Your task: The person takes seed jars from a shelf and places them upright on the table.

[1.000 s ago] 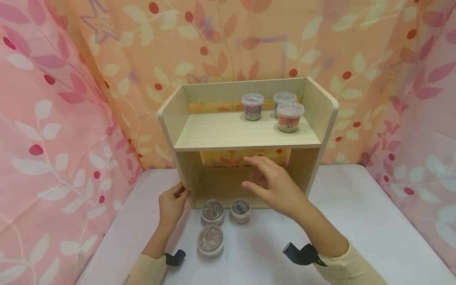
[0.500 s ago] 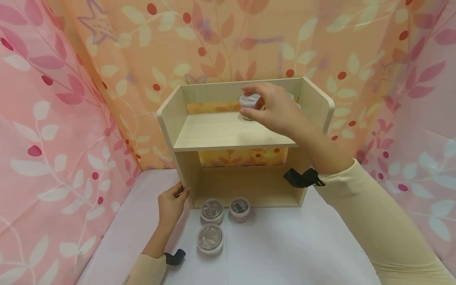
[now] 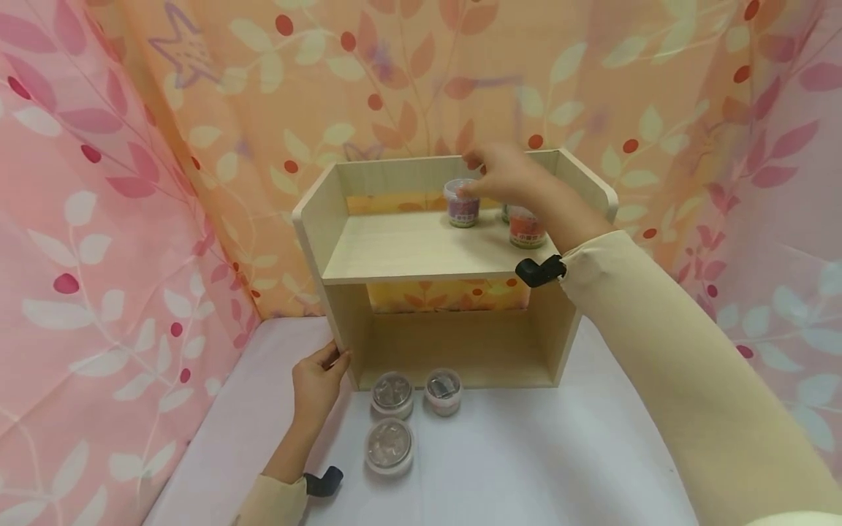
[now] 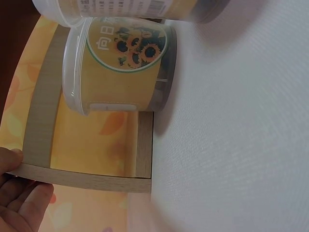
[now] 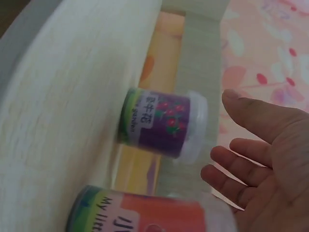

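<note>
My left hand (image 3: 317,383) pinches the front edge of the left side panel of a pale wooden shelf (image 3: 388,252); the left wrist view shows thumb and fingers on either side of the board (image 4: 91,180). Over the upper shelf, my right hand (image 3: 505,174) hovers at the lid of a purple-labelled plastic cup (image 3: 463,212). In the right wrist view its fingers are spread, apart from the cup (image 5: 166,122), and it holds nothing. An orange-red-labelled cup (image 3: 526,229) stands nearer the front, partly behind the wrist. Another cup (image 3: 505,213) behind it is mostly hidden.
Several lidded cups stand before the shelf: one at the left (image 3: 392,393), one nearer me (image 3: 389,447), one to the right (image 3: 444,391). A sunflower label shows on one cup (image 4: 128,63). Patterned curtains (image 3: 421,88) surround the white table (image 3: 513,453).
My right hand has risen from before the lower compartment to the cups on the upper shelf, then shifted slightly off the purple-labelled cup. The left hand keeps its place.
</note>
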`<state>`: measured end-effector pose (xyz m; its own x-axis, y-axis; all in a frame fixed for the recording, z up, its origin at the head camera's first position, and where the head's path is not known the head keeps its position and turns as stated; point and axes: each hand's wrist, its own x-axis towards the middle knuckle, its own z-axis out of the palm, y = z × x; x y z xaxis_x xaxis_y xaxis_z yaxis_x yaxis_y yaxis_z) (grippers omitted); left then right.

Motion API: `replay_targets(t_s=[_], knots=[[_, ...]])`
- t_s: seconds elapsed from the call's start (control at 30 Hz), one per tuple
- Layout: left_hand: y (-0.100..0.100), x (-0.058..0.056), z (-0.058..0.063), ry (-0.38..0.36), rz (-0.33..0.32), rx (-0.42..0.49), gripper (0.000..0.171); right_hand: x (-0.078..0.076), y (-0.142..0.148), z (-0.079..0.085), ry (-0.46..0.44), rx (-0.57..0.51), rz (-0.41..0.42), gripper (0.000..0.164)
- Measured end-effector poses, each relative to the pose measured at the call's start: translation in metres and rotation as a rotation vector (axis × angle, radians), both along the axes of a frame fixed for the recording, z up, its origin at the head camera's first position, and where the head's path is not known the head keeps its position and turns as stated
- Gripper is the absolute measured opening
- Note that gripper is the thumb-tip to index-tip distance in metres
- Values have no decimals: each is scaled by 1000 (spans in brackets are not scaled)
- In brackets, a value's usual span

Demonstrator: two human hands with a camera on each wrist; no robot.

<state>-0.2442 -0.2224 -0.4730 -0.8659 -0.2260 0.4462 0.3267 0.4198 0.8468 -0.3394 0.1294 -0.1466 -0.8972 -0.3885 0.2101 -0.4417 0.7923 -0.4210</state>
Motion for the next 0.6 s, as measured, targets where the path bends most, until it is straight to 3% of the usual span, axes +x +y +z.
replay_targets(t_s=[0.2, 0.3, 0.6], knots=[[2, 3, 2, -1, -11, -1, 33, -12, 1, -12, -74, 41, -66, 66], [3, 3, 2, -3, -6, -1, 33, -15, 1, -17, -73, 45, -89, 60], [2, 2, 3, 2, -1, -28, 33, -19, -1, -17, -49, 81, -125, 61]])
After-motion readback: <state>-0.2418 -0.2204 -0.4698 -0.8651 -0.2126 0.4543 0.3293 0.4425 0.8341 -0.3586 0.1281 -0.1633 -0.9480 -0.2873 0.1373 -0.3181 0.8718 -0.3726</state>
